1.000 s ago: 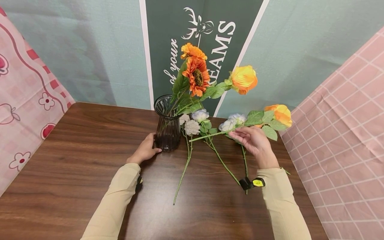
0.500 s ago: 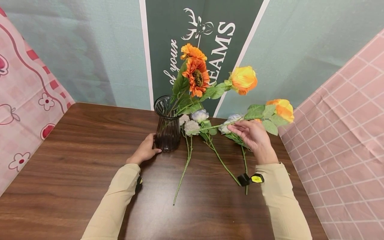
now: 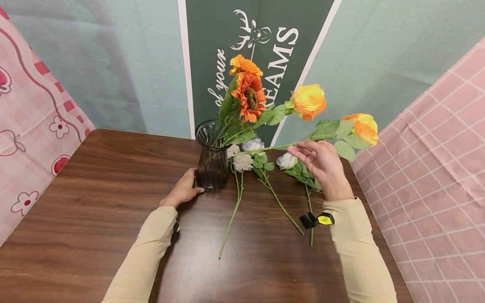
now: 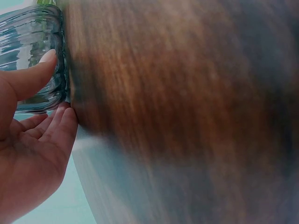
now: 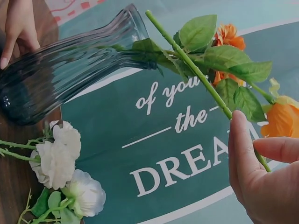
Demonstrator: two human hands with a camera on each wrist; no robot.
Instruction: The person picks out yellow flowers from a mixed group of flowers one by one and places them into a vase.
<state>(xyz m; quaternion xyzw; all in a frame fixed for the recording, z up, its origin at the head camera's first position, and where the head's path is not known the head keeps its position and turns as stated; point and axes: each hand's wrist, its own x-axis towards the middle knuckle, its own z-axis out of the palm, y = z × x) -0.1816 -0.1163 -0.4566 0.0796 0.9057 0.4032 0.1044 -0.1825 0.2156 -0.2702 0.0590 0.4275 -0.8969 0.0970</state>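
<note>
My left hand [image 3: 183, 190] holds the dark ribbed glass vase [image 3: 211, 170] low near its base, with thumb and fingers on either side of it in the left wrist view. Upright on the table, the vase contains an orange sunflower-like bloom [image 3: 251, 97], a smaller orange flower [image 3: 246, 65] and a yellow-orange rose [image 3: 308, 101] leaning right. Between thumb and fingers, my right hand [image 3: 323, 166] pinches the green stem [image 5: 196, 70] of another yellow-orange rose [image 3: 365, 129]. That rose points right, while its bare stem end reaches left toward the vase, below the rim in the head view.
On the brown wooden table [image 3: 113, 210], white flowers [image 3: 242, 162] and a pale bluish bloom [image 3: 253, 145] lie right of the vase, stems toward the front. Another pale flower [image 3: 286, 161] lies beneath my right hand. Fabric hangs behind, with pink cloth [image 3: 435, 176] at the right.
My right hand has risen with the rose, lifting its stem off the lying flowers and shifting its bloom up and right. My left hand and the vase stay put.
</note>
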